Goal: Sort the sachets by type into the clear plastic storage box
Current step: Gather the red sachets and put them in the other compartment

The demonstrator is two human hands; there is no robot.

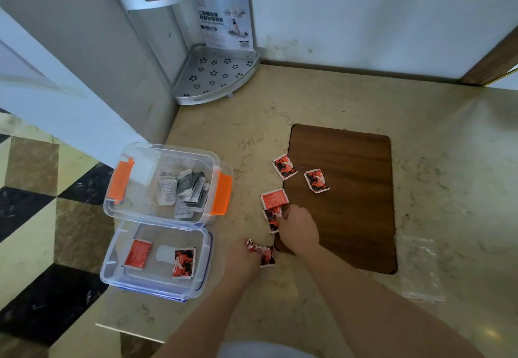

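Two clear plastic boxes stand at the left. The far box (131, 189) has orange latches and holds several grey and white sachets (185, 189). The near box (112, 270), blue-trimmed, holds two red sachets (183, 263). Loose red sachets lie by the wooden board: two at its far left (284, 167), one (274, 198) nearer me. My right hand (298, 230) pinches a red sachet (271, 218) on the counter. My left hand (242, 259) holds red sachets (263, 252).
A brown wooden board (344, 197) lies on the beige counter. An empty clear plastic bag (420, 268) sits at its right. A metal corner rack (215, 77) stands in the far corner. The counter's edge drops to a tiled floor (33, 217) on the left.
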